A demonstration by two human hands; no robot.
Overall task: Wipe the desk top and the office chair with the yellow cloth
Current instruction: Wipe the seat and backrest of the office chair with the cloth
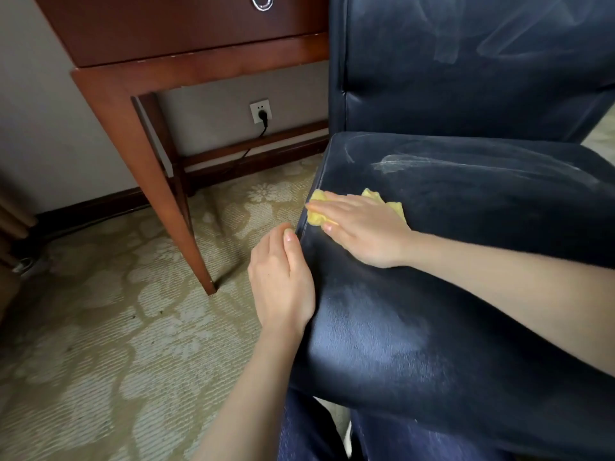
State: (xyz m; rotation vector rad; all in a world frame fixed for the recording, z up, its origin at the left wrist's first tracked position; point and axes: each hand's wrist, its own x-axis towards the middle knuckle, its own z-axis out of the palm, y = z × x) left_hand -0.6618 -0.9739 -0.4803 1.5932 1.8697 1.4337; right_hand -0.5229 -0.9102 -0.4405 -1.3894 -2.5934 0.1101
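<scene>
No text, label, brand, number or sign can be read anywhere in this view. The white wall socket (260, 111) under the desk is the one likely place for print, but it is too small to make out any marking.

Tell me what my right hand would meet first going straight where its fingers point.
The right hand, flat on the yellow cloth, would run off the chair seat edge; beyond, probably a desk leg, depth unclear.
</scene>
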